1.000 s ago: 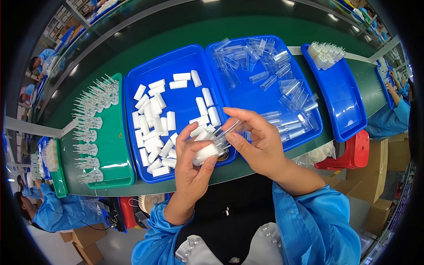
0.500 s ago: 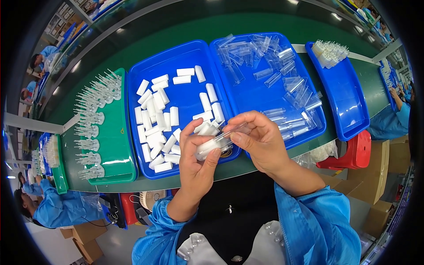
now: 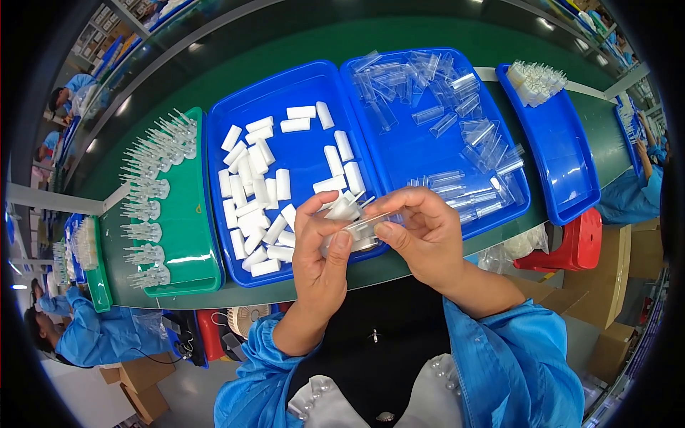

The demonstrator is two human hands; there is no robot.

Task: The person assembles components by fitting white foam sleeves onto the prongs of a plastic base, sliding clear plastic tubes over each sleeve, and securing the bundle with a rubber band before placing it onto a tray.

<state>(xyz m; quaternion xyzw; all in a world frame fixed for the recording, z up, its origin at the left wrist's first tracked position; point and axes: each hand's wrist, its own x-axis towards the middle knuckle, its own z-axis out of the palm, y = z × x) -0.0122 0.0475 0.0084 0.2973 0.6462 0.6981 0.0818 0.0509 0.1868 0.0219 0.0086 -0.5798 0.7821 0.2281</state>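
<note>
Both my hands meet over the near edge of the two blue trays. My left hand is closed, its thumb and fingers gripping a clear plastic part with thin prongs sticking up. Between the hands lies a clear plastic tube, pinched at its right end by the thumb and fingers of my right hand; it crosses the held part. Fingers partly hide where the pieces meet. Beyond my left hand, white cylinders lie loose in the left blue tray. Loose clear tubes lie in the right blue tray.
At left, a green tray bears rows of clear pronged pieces. A narrow blue tray at right holds a cluster of white pronged pieces. A red stool and cardboard boxes stand below. Other people work at both sides.
The clear tube in my right hand has tilted and shifted across the part in my left hand, covering the white piece seen there before. Both hands stay nearly in place.
</note>
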